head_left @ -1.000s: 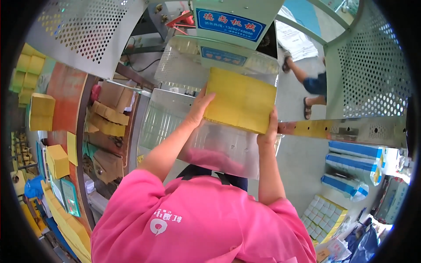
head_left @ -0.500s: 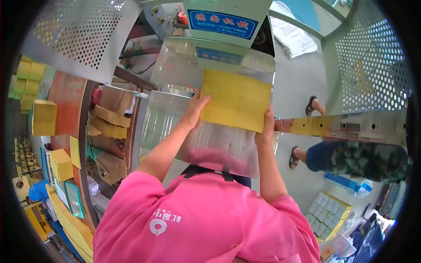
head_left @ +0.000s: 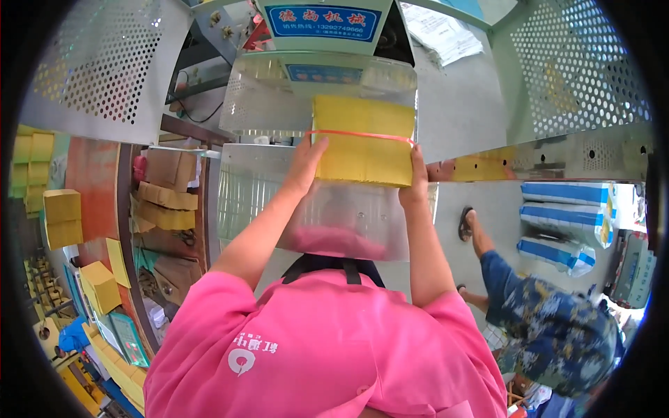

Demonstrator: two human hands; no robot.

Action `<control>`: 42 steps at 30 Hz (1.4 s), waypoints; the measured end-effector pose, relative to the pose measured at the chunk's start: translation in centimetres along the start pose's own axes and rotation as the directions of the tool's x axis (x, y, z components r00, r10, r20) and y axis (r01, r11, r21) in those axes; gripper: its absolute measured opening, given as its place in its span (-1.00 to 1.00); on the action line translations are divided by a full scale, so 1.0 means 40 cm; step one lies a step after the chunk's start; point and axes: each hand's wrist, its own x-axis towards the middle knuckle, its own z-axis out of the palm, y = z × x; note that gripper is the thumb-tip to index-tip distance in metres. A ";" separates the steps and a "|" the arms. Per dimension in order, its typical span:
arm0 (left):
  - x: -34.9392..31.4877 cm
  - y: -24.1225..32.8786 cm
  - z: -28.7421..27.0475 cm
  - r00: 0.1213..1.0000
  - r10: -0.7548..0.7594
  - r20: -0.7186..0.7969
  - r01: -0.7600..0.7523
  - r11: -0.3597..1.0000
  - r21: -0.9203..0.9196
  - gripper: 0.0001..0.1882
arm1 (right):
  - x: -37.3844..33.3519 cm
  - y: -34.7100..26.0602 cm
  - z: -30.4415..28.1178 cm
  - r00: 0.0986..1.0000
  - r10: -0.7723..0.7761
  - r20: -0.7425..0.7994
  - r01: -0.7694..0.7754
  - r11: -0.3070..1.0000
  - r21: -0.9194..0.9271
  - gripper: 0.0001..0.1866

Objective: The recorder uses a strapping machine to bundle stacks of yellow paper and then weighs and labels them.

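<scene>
A thick block of yellow paper lies on the shiny metal top of a machine, directly in front of me. Across its upper face runs a thin red strap, from one side to the other; its underside is hidden. My left hand grips the block's left side, thumb along the edge. The right side is held by my right hand. Behind the block rises the machine's pale housing, with a blue label plate on it.
Perforated metal panels flank the machine on both sides. At left, a wooden bench carries more yellow paper blocks. A person in camouflage clothing is at the right, below white and blue wrapped packs.
A red strap now crosses the yellow paper block, which showed none before. My hands still hold its sides. The person at right has shifted nearer, and the view has turned slightly.
</scene>
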 end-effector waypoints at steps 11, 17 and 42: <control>0.020 -0.028 0.012 0.996 -0.070 -0.051 0.069 0.997 -0.022 -0.36 | 0.011 0.017 -0.028 0.999 0.033 0.001 -0.033 0.999 0.022 -0.42; 0.004 -0.030 0.006 0.999 -0.018 -0.049 0.017 1.000 -0.009 -0.36 | 0.042 0.055 -0.054 0.999 -0.025 0.024 0.025 1.000 0.001 -0.42; -0.161 -0.063 -0.160 0.892 -0.436 -0.121 0.424 0.899 -0.110 -0.35 | -0.173 -0.018 0.017 0.986 0.121 -0.115 -0.161 0.864 -0.477 -0.51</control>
